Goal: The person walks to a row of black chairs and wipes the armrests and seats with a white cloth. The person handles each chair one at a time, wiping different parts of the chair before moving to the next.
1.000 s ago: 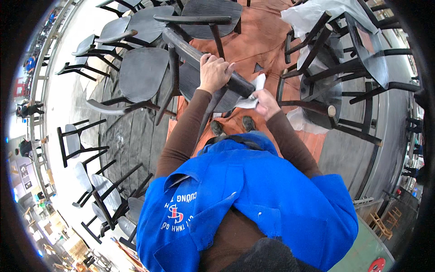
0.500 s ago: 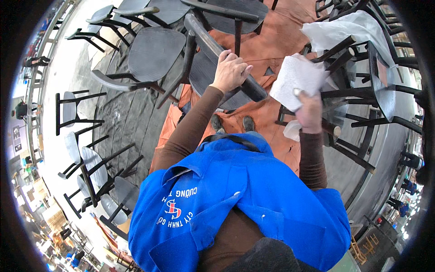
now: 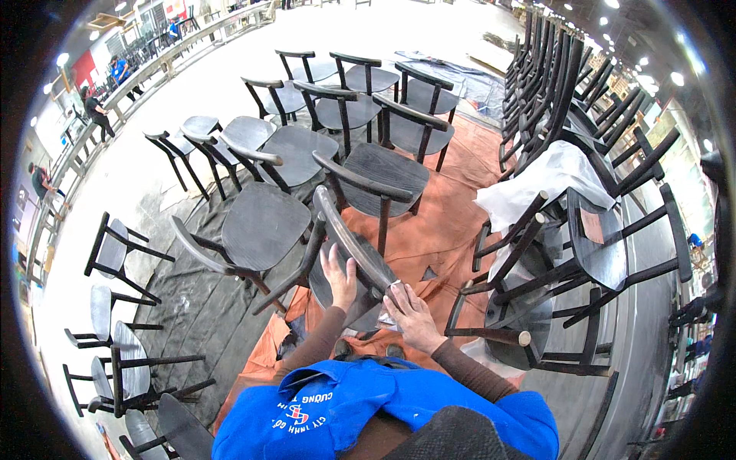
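One blue jacket (image 3: 353, 399) fills the near edge, with brown sleeves (image 3: 475, 372) running forward from it. The left hand (image 3: 340, 280) has its grip open, fingers spread and upright beside the curved backrest of a black chair (image 3: 349, 236); I cannot tell whether it touches the wood. The right hand (image 3: 414, 316) lies over the backrest's near end, a sliver of white pad (image 3: 394, 287) at its fingertips; how far that grip closes is hidden. This chair stands directly before the person, on an orange sheet (image 3: 468, 184). Just beyond it is another black chair (image 3: 387, 178), and to its left a third chair (image 3: 264, 226). At the right, a white sheet (image 3: 548, 184) drapes over jumbled chairs (image 3: 602, 245). Farther back rise stacked chairs (image 3: 540, 100); at far left stands a person in dark clothes (image 3: 96, 113).
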